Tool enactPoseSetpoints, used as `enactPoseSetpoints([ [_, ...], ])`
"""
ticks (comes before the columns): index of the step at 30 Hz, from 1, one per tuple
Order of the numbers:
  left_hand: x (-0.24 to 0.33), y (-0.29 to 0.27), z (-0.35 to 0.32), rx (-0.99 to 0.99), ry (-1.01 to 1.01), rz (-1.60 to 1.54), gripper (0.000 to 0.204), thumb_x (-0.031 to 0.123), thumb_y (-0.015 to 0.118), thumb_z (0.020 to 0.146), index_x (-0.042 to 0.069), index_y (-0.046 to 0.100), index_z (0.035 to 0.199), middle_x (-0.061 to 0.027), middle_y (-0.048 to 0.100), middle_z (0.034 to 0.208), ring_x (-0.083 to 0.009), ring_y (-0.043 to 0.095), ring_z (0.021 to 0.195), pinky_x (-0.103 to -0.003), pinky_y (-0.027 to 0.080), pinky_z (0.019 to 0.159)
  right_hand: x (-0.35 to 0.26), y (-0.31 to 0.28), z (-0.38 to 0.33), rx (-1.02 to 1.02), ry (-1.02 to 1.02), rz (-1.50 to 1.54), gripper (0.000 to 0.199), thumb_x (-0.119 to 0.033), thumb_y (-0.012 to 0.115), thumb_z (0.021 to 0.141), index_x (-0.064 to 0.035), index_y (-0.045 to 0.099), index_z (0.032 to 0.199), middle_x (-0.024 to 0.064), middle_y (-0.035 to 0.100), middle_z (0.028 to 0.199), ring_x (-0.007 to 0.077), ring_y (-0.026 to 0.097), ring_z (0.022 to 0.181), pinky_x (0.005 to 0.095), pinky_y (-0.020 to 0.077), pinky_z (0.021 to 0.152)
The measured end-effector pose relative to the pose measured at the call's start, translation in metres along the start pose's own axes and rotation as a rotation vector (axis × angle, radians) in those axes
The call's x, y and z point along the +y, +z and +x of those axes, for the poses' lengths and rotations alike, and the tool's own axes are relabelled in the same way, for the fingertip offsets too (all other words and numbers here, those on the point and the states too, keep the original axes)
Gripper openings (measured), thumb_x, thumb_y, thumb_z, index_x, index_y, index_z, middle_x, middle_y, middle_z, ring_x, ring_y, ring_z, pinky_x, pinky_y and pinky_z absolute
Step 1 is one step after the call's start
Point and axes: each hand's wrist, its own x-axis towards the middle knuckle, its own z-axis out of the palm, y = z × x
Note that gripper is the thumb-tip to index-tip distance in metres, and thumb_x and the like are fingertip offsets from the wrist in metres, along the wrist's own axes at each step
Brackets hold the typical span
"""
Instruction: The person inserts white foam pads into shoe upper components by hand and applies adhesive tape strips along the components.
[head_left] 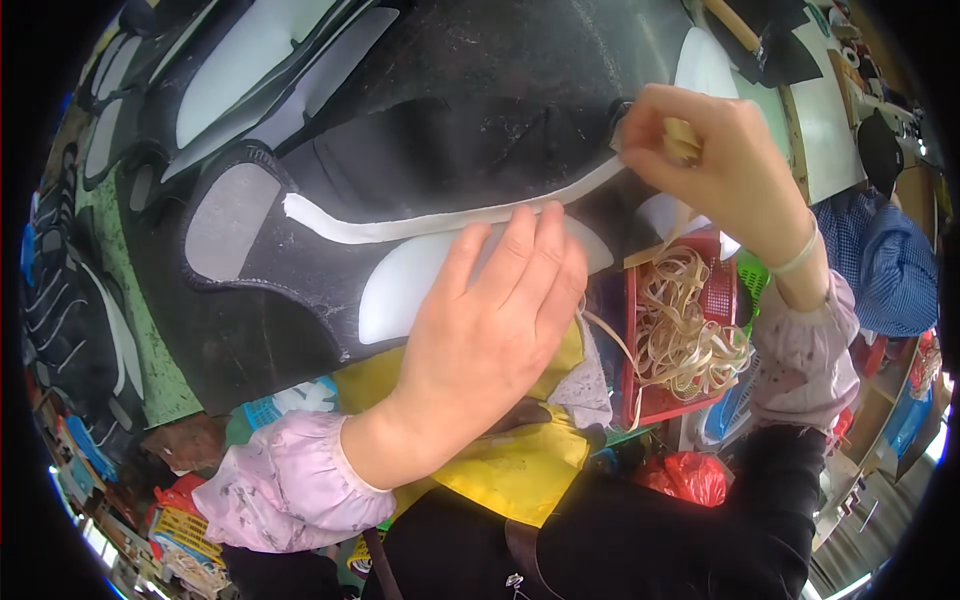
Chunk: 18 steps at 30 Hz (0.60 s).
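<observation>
A black, curved, flat piece [290, 250] with a grey rounded end patch [235, 222] lies on the dark work surface. Along its upper edge runs a narrow white strip [400, 228], bending up to the right. My left hand [490, 310] lies flat, fingers spread, its fingertips touching the strip's lower edge and its palm over a white panel [395, 290]. At the strip's right end my right hand [700, 140] is closed in a pinch, slightly blurred. A pale yellow curled band [682, 140] shows inside its fingers; a thin cream ribbon hangs below the hand.
A red basket [632, 345] full of tangled cream ribbons [685, 310] stands right of my left hand. More black pieces with white panels [240, 75] lie at the upper left. A wooden-handled tool [733, 25] rests at the upper right. Yellow cloth [520, 470] covers my lap.
</observation>
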Motion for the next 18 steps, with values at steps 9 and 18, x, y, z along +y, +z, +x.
enactPoseSetpoints([
  [9,0.002,0.019,0.021,0.018,-0.047,0.091,0.060,0.013,0.069,0.073,-0.003,0.059,0.129,-0.0105,0.052,0.123,-0.0259,0.050,0.111,-0.041,0.043,0.092,0.007,0.009,0.007,-0.032,-0.062,-0.221,0.014,-0.021,0.069,0.079,-0.0097,0.064,0.086,0.0107,0.065,0.069,0.0350,0.066,0.072,0.0410,0.0509,0.063],
  [18,-0.001,0.009,0.006,0.078,-0.070,0.042,0.041,0.017,0.057,0.084,-0.001,0.063,0.121,-0.0093,0.057,0.115,-0.0235,0.052,0.104,-0.038,0.043,0.085,0.031,0.043,-0.009,0.448,0.158,0.289,0.013,-0.015,0.064,0.090,-0.0051,0.061,0.098,0.0063,0.063,0.085,0.0196,0.063,0.077,0.0312,0.0488,0.068],
])
